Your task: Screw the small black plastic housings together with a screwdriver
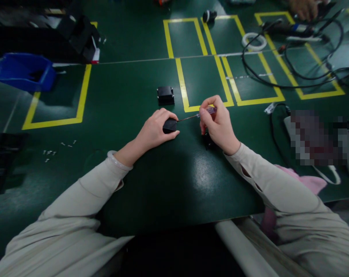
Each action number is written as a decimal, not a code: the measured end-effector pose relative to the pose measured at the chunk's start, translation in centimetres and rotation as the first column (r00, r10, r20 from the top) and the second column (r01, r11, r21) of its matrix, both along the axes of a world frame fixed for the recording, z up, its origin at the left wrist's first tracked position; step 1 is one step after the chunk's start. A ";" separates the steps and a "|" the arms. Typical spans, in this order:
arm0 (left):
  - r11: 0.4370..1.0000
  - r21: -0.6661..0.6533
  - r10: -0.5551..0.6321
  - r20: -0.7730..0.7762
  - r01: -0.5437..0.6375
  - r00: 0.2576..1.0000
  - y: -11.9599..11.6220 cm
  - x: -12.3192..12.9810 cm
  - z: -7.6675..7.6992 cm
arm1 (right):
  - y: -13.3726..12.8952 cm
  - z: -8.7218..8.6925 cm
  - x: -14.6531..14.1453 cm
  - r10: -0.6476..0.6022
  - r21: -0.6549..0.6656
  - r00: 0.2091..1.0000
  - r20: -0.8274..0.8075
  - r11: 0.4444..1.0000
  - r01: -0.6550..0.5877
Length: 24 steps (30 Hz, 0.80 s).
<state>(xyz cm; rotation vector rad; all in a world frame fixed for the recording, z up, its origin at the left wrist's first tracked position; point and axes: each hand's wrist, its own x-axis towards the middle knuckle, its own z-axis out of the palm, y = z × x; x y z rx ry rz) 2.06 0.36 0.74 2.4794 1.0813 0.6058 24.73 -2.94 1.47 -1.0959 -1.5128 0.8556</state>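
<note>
My left hand [156, 129] grips a small black block [170, 126] low over the green table [151, 184], thumb on its near side and fingers over the far side. In my right hand [217, 125] is a screwdriver [206, 112] with a clear purplish handle, held nearly level. Its thin shaft points left, and the tip meets the block's right side, where a small screw seems to sit. Another black part [209, 141] lies partly hidden beneath my right hand. Just beyond my left hand stands a similar black block [165, 95] with shiny screws at its sides.
Loose screws [49, 153] lie at left, near a blue bin [24, 72] and black parts [4, 159]. Yellow tape marks rectangles. At right are a tape roll [253, 41], a looping cable [249, 69] and a pixelated object [315, 138]. Another person's hand [304, 8] shows at upper right.
</note>
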 end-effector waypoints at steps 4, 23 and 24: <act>1.000 -0.010 -0.003 0.005 0.003 1.000 0.0 0.0 0.0 | -0.1 0.2 0.0 -0.012 -0.010 1.000 0.028 1.000 0.012; 1.000 -0.031 0.005 0.004 -0.005 1.000 0.0 0.0 0.1 | -0.1 -0.2 0.0 -0.026 0.004 1.000 -0.009 1.000 0.026; 0.999 -0.031 0.006 0.004 -0.005 1.000 0.0 0.0 0.1 | -0.1 -0.3 0.0 -0.023 0.006 1.000 -0.015 1.000 0.024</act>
